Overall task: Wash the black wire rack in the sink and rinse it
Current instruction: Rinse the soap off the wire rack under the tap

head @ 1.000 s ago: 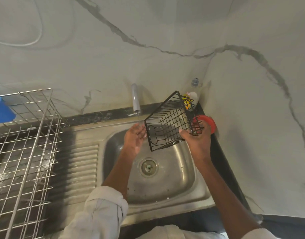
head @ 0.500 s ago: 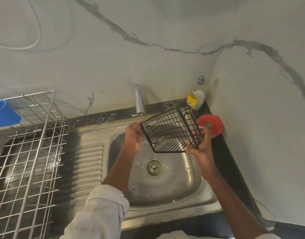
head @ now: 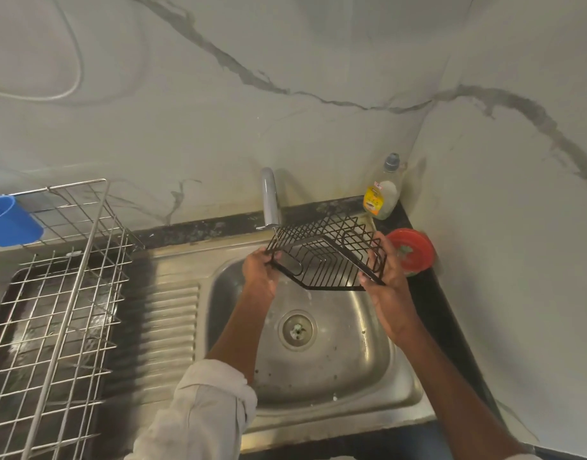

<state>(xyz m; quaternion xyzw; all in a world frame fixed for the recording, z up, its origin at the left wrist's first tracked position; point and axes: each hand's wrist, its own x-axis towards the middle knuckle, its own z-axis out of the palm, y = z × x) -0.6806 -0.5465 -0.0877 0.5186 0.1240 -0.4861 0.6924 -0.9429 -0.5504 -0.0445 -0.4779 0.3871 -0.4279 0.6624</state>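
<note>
Here both hands, left (head: 260, 272) and right (head: 386, 277), grip the black wire rack (head: 328, 257) above the sink (head: 368, 366).

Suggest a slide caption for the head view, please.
Both hands, left hand and right hand, hold the black wire rack under the tap above the sink.

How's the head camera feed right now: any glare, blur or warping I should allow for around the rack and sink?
Head view: the black wire rack is sharp, gripped by the left hand and right hand; soft glare streaks the sink basin; wide-angle warping bends the walls and the steel dish rack; the counter left of the basin lies in shadow; the thin stream under the tap is barely resolved.
</note>
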